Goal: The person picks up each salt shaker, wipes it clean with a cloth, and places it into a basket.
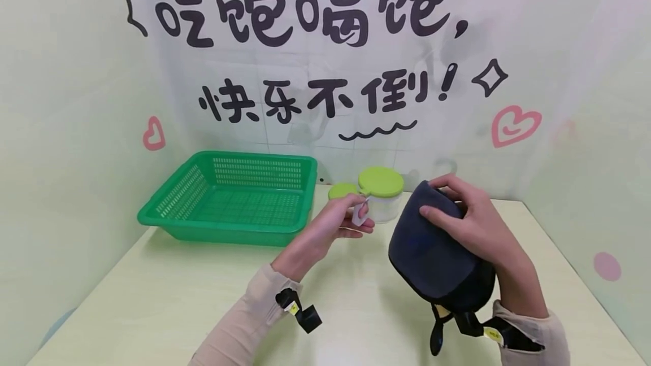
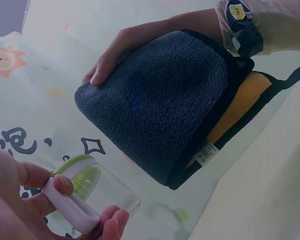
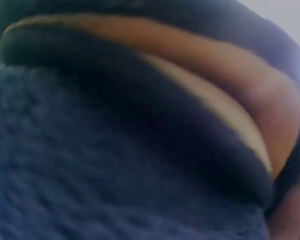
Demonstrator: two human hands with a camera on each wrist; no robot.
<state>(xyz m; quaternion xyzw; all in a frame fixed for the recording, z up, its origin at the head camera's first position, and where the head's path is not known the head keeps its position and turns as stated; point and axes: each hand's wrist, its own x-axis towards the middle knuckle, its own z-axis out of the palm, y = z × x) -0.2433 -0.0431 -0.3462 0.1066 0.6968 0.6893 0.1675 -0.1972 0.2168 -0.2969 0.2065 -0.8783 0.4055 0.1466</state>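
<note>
Right of the green basket, my left hand has fingers curled on the handle of the lidded jar; farther right, my right hand grips the dark cloth. Likely pre-wipe; next calls for cloth-to-jar contact.

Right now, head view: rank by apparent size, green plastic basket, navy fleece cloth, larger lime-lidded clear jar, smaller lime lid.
1. green plastic basket
2. navy fleece cloth; partly hidden by fingers
3. larger lime-lidded clear jar
4. smaller lime lid
</note>
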